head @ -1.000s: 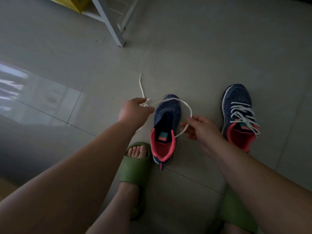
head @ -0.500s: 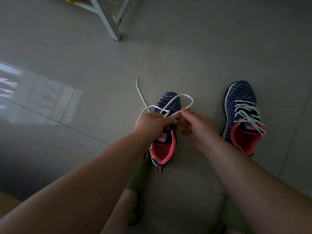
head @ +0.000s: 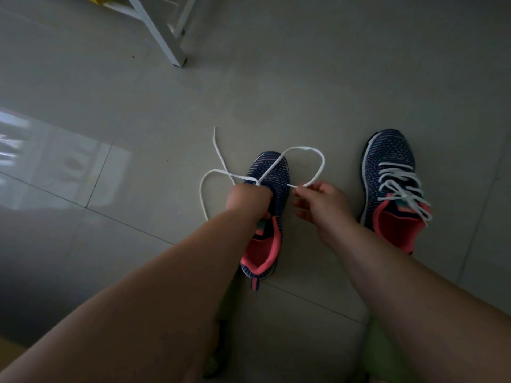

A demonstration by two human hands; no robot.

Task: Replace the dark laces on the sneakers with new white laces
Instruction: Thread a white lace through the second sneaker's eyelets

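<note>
No readable text or labels anywhere.

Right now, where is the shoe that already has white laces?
The laced sneaker stands on the floor at the right, beside the right hand.

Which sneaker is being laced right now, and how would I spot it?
On the grey tiled floor two navy-and-coral sneakers sit side by side. It is the sneaker between the hands; unlike its fully laced neighbour, only one loose white lace loops over its toe.
</note>
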